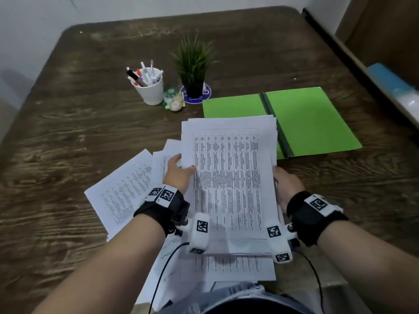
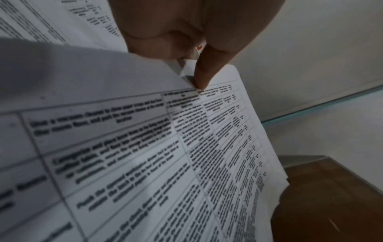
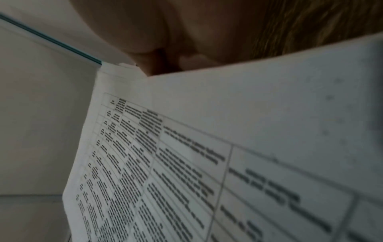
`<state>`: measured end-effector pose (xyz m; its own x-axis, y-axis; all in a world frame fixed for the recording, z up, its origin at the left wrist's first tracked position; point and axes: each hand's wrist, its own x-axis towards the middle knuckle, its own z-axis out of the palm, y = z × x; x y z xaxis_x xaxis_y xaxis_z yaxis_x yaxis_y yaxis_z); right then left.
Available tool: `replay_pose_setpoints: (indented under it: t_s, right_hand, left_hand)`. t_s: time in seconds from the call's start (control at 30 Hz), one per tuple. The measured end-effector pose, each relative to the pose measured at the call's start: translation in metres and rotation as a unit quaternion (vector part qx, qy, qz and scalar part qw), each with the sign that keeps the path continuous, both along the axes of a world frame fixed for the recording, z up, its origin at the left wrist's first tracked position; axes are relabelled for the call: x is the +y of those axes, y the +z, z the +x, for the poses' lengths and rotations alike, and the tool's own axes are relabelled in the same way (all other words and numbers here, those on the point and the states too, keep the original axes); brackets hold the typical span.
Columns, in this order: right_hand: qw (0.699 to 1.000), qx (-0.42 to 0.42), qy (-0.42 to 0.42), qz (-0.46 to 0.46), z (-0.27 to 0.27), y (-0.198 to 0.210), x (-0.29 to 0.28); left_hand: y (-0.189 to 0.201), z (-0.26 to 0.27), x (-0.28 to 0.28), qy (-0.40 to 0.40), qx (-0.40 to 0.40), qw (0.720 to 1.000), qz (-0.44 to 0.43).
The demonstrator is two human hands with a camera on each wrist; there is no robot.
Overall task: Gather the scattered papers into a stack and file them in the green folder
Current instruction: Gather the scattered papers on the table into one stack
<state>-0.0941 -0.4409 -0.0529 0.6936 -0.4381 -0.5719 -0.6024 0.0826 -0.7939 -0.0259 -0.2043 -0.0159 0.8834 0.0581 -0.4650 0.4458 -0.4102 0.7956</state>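
Note:
I hold a stack of printed papers [image 1: 229, 177] lifted above the table, its top sheet showing a table of text. My left hand [image 1: 179, 171] grips the stack's left edge, thumb on top; the left wrist view shows the thumb [image 2: 204, 72] pinching the sheets [image 2: 145, 155]. My right hand [image 1: 286, 184] holds the right edge, fingers under the stack [image 3: 207, 163]. More loose papers [image 1: 127, 189] lie fanned on the table at the left and beneath the stack. The green folder [image 1: 301, 123] lies open on the table, just beyond and to the right of the stack.
A white cup of pens [image 1: 149, 85], a small potted plant [image 1: 193, 69] and small jars [image 1: 174, 100] stand behind the papers. The brown wooden table [image 1: 68, 132] stretches left. A shelf edge with a blue object [image 1: 390, 80] runs along the right.

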Motion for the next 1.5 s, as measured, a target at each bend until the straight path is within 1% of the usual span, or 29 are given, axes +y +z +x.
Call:
replay_pose_setpoints:
  t_s: [0.07, 0.1, 0.13, 0.17, 0.23, 0.3, 0.37, 0.4, 0.43, 0.5, 0.53, 0.6, 0.7, 0.83, 0.9, 0.97, 1.07, 1.13, 1.23, 1.3, 1.43, 1.5]
  right_hand:
    - [0.997, 0.043, 0.04, -0.051, -0.002, 0.001, 0.0]
    - [0.992, 0.053, 0.089, -0.074, -0.003, 0.001, -0.001]
    - [0.988, 0.042, 0.122, -0.084, -0.004, -0.004, -0.003]
    - [0.987, 0.033, 0.136, -0.082, -0.004, -0.005, -0.004]
    - [0.983, 0.022, 0.147, -0.103, -0.006, -0.01, -0.009]
    - [0.985, 0.017, 0.138, -0.099, -0.006, -0.014, -0.017]
    - [0.983, 0.029, 0.143, -0.11, -0.009, -0.017, -0.027]
    - [0.984, 0.037, 0.138, -0.108, -0.01, -0.02, -0.034]
    - [0.986, 0.044, 0.126, -0.102, -0.013, -0.023, -0.041]
    - [0.987, 0.067, 0.099, -0.11, -0.018, -0.027, -0.054]
    - [0.985, 0.08, 0.092, -0.122, -0.019, -0.03, -0.06]
    - [0.978, 0.105, 0.096, -0.151, -0.022, -0.034, -0.07]
    - [0.974, 0.12, 0.101, -0.163, -0.022, -0.039, -0.075]
    - [0.98, 0.107, 0.07, -0.153, -0.019, -0.064, -0.081]
    - [0.981, 0.109, 0.067, -0.147, -0.018, -0.071, -0.083]
    - [0.98, 0.109, 0.067, -0.15, -0.019, -0.069, -0.084]
    - [0.983, 0.108, 0.055, -0.137, -0.02, -0.065, -0.085]
    - [0.987, 0.107, 0.039, -0.118, -0.02, -0.063, -0.086]
    - [0.997, 0.071, -0.017, -0.017, -0.021, -0.06, -0.084]
    - [0.997, 0.054, -0.031, 0.038, -0.021, -0.062, -0.087]
    - [0.995, 0.018, -0.023, 0.099, -0.022, -0.06, -0.089]
    - [0.993, 0.008, -0.016, 0.12, -0.023, -0.062, -0.092]
  left_hand:
    - [-0.005, -0.002, -0.005, -0.051, 0.005, 0.998, 0.041]
    - [-0.006, -0.003, -0.007, -0.064, 0.005, 0.996, 0.058]
    - [-0.007, -0.005, -0.009, -0.069, 0.007, 0.995, 0.067]
    - [-0.008, -0.005, -0.01, -0.074, 0.005, 0.995, 0.072]
    - [-0.011, -0.008, -0.01, -0.088, 0.005, 0.993, 0.075]
    - [-0.018, -0.011, -0.006, -0.092, 0.008, 0.995, 0.049]
    - [-0.027, -0.012, 0.002, -0.063, 0.025, 0.998, 0.018]
    - [-0.033, -0.013, 0.007, -0.05, 0.031, 0.998, 0.037]
    - [-0.039, -0.014, 0.013, -0.037, 0.039, 0.995, 0.082]
    - [-0.05, -0.019, 0.024, -0.013, 0.065, 0.983, 0.172]
    - [-0.054, -0.023, 0.027, -0.008, 0.083, 0.976, 0.201]
    - [-0.06, -0.034, 0.028, -0.018, 0.105, 0.966, 0.236]
    - [-0.065, -0.051, 0.018, -0.032, 0.1, 0.956, 0.274]
    - [-0.071, -0.063, -0.001, -0.065, 0.116, 0.952, 0.274]
    - [-0.071, -0.065, -0.005, -0.074, 0.128, 0.956, 0.253]
    - [-0.074, -0.065, -0.004, -0.083, 0.112, 0.965, 0.223]
    - [-0.074, -0.065, 0.004, -0.093, 0.085, 0.969, 0.213]
    - [-0.067, -0.061, 0.011, -0.097, 0.07, 0.97, 0.21]
    - [-0.046, -0.042, 0.033, -0.102, 0.051, 0.967, 0.228]
    - [-0.034, -0.024, 0.054, -0.12, 0.051, 0.954, 0.27]
    - [-0.011, 0.005, 0.085, -0.176, 0.085, 0.927, 0.321]
    - [-0.006, 0.014, 0.09, -0.22, 0.097, 0.906, 0.349]
